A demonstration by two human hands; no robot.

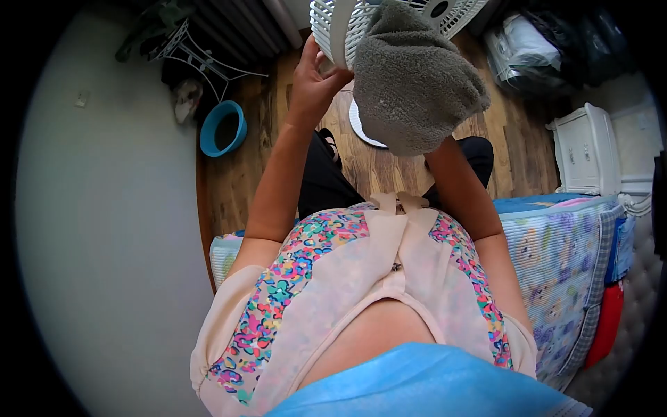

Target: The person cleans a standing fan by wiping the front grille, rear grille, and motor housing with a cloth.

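My left hand (314, 89) is closed on the rim of a white slatted fan grille (340, 31) at the top of the head view, with the thumb on the near side. A thick grey towel (417, 83) hangs bunched over my right hand and hides its fingers; only the forearm (462, 174) shows below it. The towel lies against the grille and covers part of it. Behind it, a round section of white grille (458, 14) with a dark centre shows at the upper right. Below the towel, a round white base (359, 124) with a dark edge is partly visible on the floor.
Wood flooring (517, 149) surrounds my legs. At the left stand a blue basin (242, 131) and a white metal plant stand (208, 66). Wrapped bags (524, 52) and a white cabinet (589, 153) are at the right. A patterned bed cover (556, 257) lies beside me.
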